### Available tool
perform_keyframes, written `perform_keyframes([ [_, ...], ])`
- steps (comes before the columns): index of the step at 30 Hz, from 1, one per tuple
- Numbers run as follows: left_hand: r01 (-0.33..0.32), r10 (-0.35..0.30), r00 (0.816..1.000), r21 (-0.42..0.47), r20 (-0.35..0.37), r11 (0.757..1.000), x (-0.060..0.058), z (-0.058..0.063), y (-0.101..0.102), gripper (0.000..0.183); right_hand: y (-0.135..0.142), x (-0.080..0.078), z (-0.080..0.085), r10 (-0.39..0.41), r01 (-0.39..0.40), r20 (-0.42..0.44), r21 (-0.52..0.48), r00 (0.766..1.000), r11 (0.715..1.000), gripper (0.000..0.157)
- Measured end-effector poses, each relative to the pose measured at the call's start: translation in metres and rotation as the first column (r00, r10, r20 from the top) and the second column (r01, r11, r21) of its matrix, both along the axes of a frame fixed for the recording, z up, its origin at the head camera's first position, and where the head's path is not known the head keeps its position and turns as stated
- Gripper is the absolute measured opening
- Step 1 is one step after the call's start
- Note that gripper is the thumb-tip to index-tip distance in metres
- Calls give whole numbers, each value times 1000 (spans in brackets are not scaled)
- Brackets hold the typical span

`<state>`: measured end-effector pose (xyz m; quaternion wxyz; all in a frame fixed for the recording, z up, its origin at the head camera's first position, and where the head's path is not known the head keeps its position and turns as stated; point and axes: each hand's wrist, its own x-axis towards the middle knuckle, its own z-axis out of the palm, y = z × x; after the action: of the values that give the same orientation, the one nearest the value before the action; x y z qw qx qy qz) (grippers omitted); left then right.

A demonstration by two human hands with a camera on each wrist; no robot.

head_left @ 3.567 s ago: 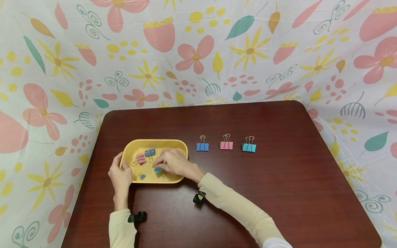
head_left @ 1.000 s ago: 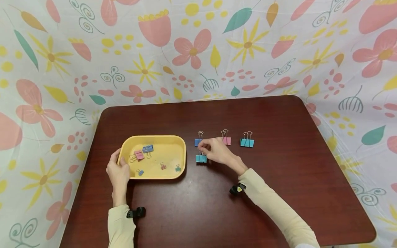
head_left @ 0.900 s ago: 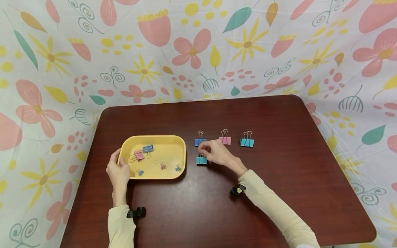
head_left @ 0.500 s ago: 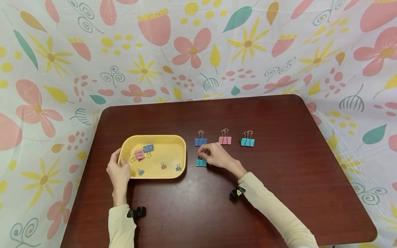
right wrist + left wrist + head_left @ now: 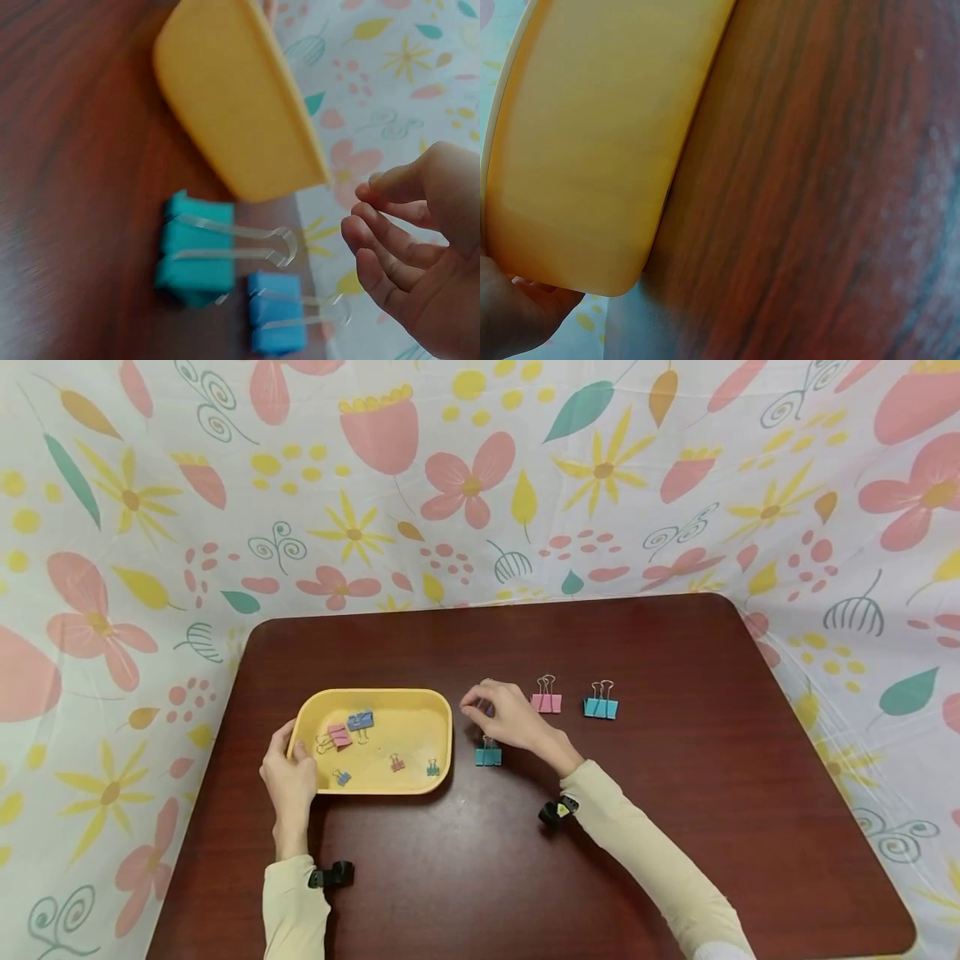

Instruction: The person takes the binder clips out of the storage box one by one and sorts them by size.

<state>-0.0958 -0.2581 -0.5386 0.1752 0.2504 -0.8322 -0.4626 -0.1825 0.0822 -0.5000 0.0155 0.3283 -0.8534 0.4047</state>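
Note:
My left hand (image 5: 291,781) grips the left end of a yellow tray (image 5: 408,731), thumb over the rim. Inside lie a larger pink binder clip (image 5: 339,736), a larger blue binder clip (image 5: 361,720), and small blue (image 5: 342,777), pink (image 5: 397,763) and green (image 5: 432,767) ones. Above the table, right of the tray, my right hand (image 5: 510,717) holds nothing, its fingers loosely bent. A teal binder clip (image 5: 488,757) stands just below it, handles up. The blue clip (image 5: 277,313), covered by that hand in the head view, shows in the right wrist view.
To the right of my right hand, a pink binder clip (image 5: 546,703) and another teal one (image 5: 601,707) stand in the back row on the dark wooden table (image 5: 675,827). A flowered cloth (image 5: 480,560) hangs behind the table and at its sides.
My right hand took the teal clip from the tray, stood it before the blue one and let go. In the last half second it has moved up and left. My left hand stays on the tray.

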Motion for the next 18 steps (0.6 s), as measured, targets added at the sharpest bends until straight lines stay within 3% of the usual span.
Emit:
perform_keyframes([
  [9, -6, 6, 1000, -6, -12, 1000, 0, 2, -1, 40, -46, -15, 27, 56, -56, -35, -6, 998, 998, 11],
  [18, 3, -3, 1000, -12, -22, 1000, -2, -1, -1, 39, -94, -22, 39, 160, -160, 35, -24, 986, 987, 12],
])
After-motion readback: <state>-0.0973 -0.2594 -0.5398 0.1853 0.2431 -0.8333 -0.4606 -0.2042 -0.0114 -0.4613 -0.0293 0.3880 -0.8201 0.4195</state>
